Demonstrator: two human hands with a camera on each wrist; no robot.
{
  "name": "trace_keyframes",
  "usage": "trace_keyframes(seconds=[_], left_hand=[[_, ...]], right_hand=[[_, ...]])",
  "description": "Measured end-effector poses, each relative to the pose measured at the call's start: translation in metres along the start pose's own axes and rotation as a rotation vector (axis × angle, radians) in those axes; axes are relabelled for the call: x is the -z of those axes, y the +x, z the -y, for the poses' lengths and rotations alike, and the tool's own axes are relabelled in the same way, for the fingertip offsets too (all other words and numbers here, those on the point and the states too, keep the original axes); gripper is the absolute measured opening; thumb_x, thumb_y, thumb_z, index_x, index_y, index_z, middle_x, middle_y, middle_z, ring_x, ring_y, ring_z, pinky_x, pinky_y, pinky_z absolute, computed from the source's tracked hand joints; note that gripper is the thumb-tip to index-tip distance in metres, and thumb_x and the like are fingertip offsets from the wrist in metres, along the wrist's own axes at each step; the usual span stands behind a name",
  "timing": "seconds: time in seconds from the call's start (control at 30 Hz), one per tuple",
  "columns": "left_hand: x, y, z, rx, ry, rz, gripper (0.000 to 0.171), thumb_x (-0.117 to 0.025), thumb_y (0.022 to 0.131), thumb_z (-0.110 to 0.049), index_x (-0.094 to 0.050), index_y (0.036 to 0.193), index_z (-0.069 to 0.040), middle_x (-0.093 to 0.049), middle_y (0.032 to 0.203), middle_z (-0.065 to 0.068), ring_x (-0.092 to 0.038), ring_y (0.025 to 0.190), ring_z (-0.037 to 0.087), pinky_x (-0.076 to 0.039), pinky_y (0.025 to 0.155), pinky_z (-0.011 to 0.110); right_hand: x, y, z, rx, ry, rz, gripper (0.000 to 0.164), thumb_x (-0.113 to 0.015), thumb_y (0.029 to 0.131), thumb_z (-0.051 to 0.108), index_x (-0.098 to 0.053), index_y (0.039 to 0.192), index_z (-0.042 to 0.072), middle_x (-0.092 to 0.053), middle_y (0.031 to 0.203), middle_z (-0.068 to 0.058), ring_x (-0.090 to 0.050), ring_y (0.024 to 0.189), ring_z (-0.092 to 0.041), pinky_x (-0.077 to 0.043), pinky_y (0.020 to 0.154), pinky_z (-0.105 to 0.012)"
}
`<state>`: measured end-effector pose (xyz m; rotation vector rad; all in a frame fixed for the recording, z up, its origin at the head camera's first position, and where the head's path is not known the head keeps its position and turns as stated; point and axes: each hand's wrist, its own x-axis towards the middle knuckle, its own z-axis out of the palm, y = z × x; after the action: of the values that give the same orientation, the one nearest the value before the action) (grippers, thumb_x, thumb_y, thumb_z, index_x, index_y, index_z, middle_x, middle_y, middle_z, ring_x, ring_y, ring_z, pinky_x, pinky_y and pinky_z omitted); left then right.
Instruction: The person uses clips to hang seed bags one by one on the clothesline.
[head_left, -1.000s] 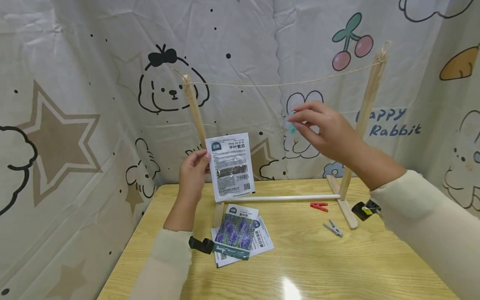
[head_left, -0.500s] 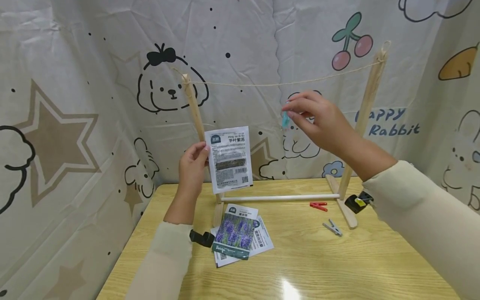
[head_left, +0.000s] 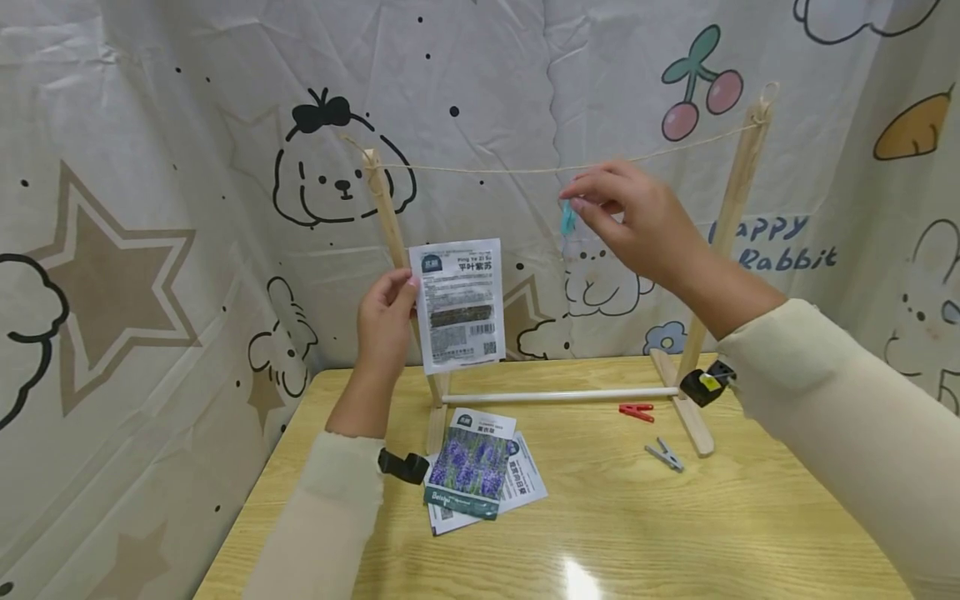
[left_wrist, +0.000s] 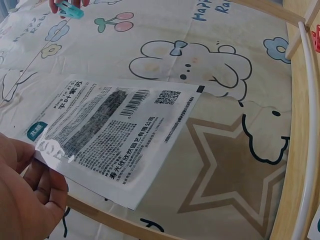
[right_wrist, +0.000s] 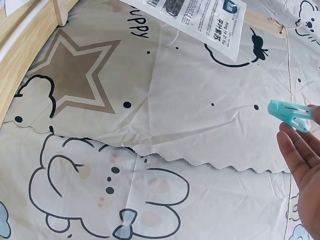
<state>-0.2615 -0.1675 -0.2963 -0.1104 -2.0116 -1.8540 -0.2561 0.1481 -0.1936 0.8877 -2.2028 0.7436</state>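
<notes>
I see the left hand [head_left: 384, 321] pinching the white seed packet [head_left: 457, 304] by its edge, upright below the string [head_left: 525, 170]. My right hand [head_left: 637, 221] pinches the teal clothespin [head_left: 567, 218] in its fingertips just under the string. More packets [head_left: 480, 471] lie on the table [head_left: 675, 533], well below the string.

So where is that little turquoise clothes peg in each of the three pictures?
Head view: the turquoise peg is right of centre, pinched by the right hand, just below the string.
Left wrist view: the peg is at the top left edge, fingertips on it.
Right wrist view: the peg is at the right edge, above the fingers.
Shared landmark: the white seed packet, held by the left hand, appears in all three.
</notes>
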Motion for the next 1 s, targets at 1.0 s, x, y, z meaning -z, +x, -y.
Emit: trace_keyframes(seconds=[1.0], left_hand=[[-0.002,0.017,-0.011,-0.042,-0.066,-0.069,0.026,-0.052,0.106,-0.018,-0.062,0.126,-0.004,-0.065,0.114,0.004,-0.062,0.093,0.013,-0.052,0.079,0.023]], right_hand=[[-0.002,0.036,0.011,0.064,-0.013,-0.032,0.022,-0.057,0.103,0.014,-0.070,0.118,0.004,-0.064,0.122,-0.011,-0.062,0.103,-0.019,-0.055,0.094,-0.034]])
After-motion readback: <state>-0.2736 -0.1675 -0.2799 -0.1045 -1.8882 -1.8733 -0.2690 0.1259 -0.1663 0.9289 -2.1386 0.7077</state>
